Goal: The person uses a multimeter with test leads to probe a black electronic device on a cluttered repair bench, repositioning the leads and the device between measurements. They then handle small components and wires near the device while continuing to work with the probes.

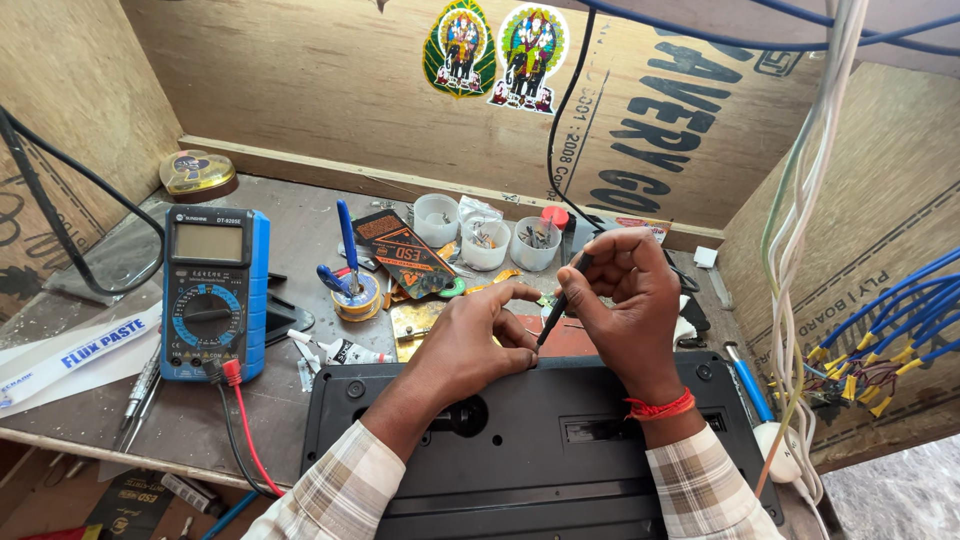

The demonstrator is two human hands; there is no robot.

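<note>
1. Head view: black case (560, 440) flat on bench, back up, near edge below both hands, likely for access to screws.
2. Right hand (625, 300) fingers closed around screwdriver (556, 305), tip angled down at case's top edge, wrist bent.
3. Left hand (470, 340) pinching by tip, likely steadying; held item too small to tell.
4. Multimeter (213, 292) left, cups (485, 240) behind.

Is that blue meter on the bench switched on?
Seemingly off: the multimeter lies flat on the bench, its grey screen shows no digits, though red and black leads are plugged in. The dial's setting cannot be told.
</note>
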